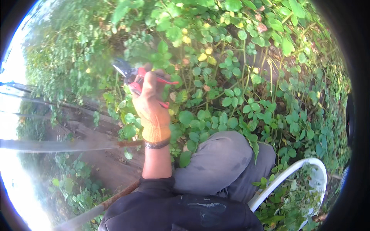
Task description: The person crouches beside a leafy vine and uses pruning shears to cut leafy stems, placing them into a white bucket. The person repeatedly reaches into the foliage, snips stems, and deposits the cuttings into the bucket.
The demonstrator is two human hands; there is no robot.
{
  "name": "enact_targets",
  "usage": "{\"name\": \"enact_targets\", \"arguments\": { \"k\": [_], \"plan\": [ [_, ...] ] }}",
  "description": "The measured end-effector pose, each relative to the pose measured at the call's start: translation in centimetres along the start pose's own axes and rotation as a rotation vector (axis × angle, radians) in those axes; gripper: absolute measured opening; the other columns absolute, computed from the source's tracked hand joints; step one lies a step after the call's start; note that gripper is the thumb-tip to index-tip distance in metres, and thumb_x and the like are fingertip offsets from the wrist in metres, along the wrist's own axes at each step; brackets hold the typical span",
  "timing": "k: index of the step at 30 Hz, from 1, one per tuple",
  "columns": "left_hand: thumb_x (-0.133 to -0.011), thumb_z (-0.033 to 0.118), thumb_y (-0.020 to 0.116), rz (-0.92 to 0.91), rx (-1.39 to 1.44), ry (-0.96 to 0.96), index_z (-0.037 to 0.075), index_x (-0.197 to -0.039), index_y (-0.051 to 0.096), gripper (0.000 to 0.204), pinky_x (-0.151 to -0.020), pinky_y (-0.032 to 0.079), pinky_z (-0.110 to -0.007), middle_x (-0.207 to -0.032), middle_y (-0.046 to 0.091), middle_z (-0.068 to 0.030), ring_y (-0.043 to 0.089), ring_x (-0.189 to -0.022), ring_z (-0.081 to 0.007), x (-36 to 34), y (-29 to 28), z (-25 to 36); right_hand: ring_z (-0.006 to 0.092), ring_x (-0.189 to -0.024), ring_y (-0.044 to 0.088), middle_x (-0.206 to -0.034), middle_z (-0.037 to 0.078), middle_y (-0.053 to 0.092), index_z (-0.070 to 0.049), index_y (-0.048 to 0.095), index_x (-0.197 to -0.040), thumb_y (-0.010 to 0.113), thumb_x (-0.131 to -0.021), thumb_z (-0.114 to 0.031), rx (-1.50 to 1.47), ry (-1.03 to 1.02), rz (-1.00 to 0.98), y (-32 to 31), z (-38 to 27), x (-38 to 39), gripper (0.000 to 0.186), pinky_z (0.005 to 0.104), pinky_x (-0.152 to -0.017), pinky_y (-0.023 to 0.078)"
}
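Dark sleeve fabric (181, 210) fills the bottom of the view, and a bare forearm rises out of it toward the hand. Only one hand shows, and from this angle I cannot tell for certain which arm it belongs to; it comes up left of the bent knee in grey trousers (219, 161), so I call it the left hand (152, 102). It wears an orange-yellow glove, with a dark band around the wrist just below the cuff. The arm stands nearly upright, the back of the hand toward the camera.

Its fingers are clenched around red-handled pruning shears (137, 79). One red handle juts out to the right of the fingers, and the dark blades point up and left beyond the fingertips (whether the blades are apart or closed is blurred). They sit among the green leafy vines (231, 96) that spread above and to the right of the fingers, some leaves yellowing.

Below the wrist to the left, a rusty metal bar (69, 145) runs across. A white curved chair frame (293, 173) lies far right of the hand, past the knee.
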State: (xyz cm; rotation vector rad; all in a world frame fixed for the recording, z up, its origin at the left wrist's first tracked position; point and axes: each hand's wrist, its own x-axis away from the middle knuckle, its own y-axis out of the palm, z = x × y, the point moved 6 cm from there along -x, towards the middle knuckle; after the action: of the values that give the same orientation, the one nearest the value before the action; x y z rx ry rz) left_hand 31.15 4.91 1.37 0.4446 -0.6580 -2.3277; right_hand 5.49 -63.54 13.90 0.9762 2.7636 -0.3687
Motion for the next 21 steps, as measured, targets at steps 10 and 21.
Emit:
{"name": "enact_targets", "arguments": {
  "k": [10, 21],
  "plan": [
    [-0.105, 0.021, 0.062, 0.069, -0.074, -0.111, -0.008, -0.101, 0.064, 0.029, -0.105, 0.057, -0.041, -0.104, 0.070, -0.0182, 0.069, -0.102, -0.0279, -3.2, -5.8, 0.7, 0.0377, -0.112, 0.068, -0.134, 0.018, 0.067, -0.017, 0.052, -0.150, 0.056, -0.102, -0.028, 1.381, 0.386, -0.103, -8.4, 23.5, 8.9, 0.050, 0.0437, -0.090, 0.055],
    [-0.102, 0.036, 0.063, -0.061, -0.832, 0.424, -0.005, -0.119, 0.066, 0.045, -0.097, 0.052, -0.054, -0.112, 0.069, -0.0224, 0.065, -0.101, -0.0400, 0.1, -3.5, 2.5, 0.0375, -0.101, 0.071, -0.106, 0.017, 0.074, -0.012, 0.068, -0.124, 0.059, -0.102, -0.033, 1.371, -0.101, -0.111, -3.9, 22.1, 6.6, 0.032, 0.0481, -0.082, 0.056]
  ]
}}
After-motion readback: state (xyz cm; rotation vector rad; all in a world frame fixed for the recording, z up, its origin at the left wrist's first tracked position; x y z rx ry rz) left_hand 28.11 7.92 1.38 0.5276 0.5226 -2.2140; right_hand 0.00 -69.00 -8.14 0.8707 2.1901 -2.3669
